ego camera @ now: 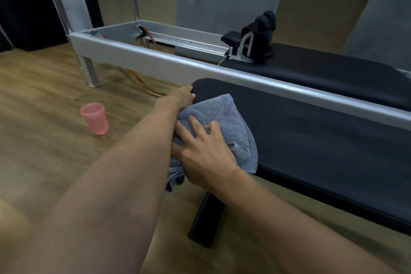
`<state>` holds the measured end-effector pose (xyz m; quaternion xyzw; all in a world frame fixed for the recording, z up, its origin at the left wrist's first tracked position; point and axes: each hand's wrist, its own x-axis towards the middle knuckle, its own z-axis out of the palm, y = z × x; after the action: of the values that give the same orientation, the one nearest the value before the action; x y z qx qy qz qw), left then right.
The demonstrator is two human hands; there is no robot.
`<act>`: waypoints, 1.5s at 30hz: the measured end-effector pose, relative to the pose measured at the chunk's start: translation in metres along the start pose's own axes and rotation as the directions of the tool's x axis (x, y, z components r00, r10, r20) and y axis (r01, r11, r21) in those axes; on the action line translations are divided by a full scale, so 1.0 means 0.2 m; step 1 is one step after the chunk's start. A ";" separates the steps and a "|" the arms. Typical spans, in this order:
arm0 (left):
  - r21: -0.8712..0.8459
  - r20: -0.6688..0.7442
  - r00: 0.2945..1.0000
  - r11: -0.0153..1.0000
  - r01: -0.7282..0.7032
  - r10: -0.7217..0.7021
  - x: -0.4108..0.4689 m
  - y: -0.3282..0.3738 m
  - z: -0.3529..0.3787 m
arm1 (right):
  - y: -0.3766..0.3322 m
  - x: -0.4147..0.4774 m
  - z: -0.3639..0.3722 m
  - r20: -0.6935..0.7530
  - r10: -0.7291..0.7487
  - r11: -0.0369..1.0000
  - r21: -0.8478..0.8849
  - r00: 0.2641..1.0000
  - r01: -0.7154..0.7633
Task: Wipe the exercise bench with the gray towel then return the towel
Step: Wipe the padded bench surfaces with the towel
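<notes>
The black padded exercise bench (311,140) runs from the centre to the right edge. A gray towel (229,122) lies bunched on its left end, part of it hanging over the near edge. My right hand (202,151) presses flat on the towel with fingers spread. My left hand (181,97) grips the rounded left end of the bench, its fingers curled over the edge beside the towel.
A silver metal frame (155,62) with a second black pad (322,73) runs right behind the bench. A pink plastic cup (95,118) stands on the wooden floor at left. The bench's black foot (205,220) sits below my right wrist. Orange straps (142,83) lie under the frame.
</notes>
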<state>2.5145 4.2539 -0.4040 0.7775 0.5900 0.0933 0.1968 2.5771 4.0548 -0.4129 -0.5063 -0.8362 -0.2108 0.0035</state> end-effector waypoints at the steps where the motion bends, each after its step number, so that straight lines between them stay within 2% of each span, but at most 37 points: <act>1: -0.006 0.003 1.000 1.000 0.001 -0.001 0.00 0.00 0.00 | 0.01 -0.01 0.00 -0.003 -0.003 1.000 -0.003 1.000 0.003; 4: -0.046 0.006 1.000 0.999 0.012 -0.012 0.00 0.00 0.01 | 0.06 -0.08 0.01 0.045 0.008 1.000 0.013 0.999 -0.008; 10: -0.040 -0.027 0.999 0.999 0.018 -0.019 -0.02 -0.02 0.03 | 0.26 -0.58 0.04 -0.027 0.079 0.997 0.007 0.997 -0.079; 13: -0.075 -0.022 0.999 0.997 0.035 -0.036 -0.01 -0.03 0.04 | 0.27 -0.68 0.03 -0.011 0.134 0.991 -0.001 0.991 -0.134; 17: -0.085 -0.031 0.999 0.996 0.027 -0.029 0.04 -0.07 0.07 | 0.24 -0.41 0.01 0.122 0.283 0.948 0.116 0.951 -0.297; 21: -0.029 -0.040 0.999 0.999 0.030 -0.031 0.07 -0.08 0.09 | 0.32 -0.10 -0.01 0.251 0.432 0.807 0.323 0.866 -0.495; 26: 0.063 -0.081 0.996 0.998 -0.018 0.023 0.07 -0.06 0.08 | 0.57 0.20 0.09 0.309 0.515 0.677 0.426 0.800 -0.600; 28: 0.074 -0.131 0.991 0.997 0.030 -0.020 0.01 -0.02 0.08 | 0.62 0.21 0.10 0.357 0.529 0.637 0.432 0.770 -0.638; 30: 0.175 -0.143 0.989 0.982 0.064 -0.039 -0.09 0.06 0.10 | 0.61 0.17 0.09 0.383 0.528 0.633 0.417 0.758 -0.652; 33: 0.253 -0.166 0.975 0.962 -0.103 0.148 -0.18 0.20 0.15 | 0.56 0.03 0.05 0.376 0.573 0.624 0.377 0.728 -0.685; 35: 0.198 -0.108 0.963 0.954 -0.224 0.248 -0.21 0.28 0.17 | 0.50 -0.15 -0.02 0.385 0.603 0.621 0.323 0.699 -0.714; 37: 0.122 -0.081 0.952 0.951 -0.283 0.294 -0.23 0.34 0.19 | 0.44 -0.34 -0.05 0.367 0.602 0.652 0.286 0.709 -0.702; 41: 0.155 -0.095 0.946 0.944 -0.292 0.309 -0.26 0.38 0.23 | 0.49 -0.40 -0.04 0.311 0.612 0.664 0.296 0.727 -0.686; 45: 0.173 -0.109 0.947 0.944 -0.283 0.304 -0.24 0.34 0.26 | 0.78 -0.14 0.08 0.359 0.662 0.582 0.308 0.658 -0.753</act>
<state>2.5810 4.1815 -0.4184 0.8616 0.4848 0.1274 0.0796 2.7251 4.0995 -0.3793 -0.8030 -0.5828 0.0519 0.1134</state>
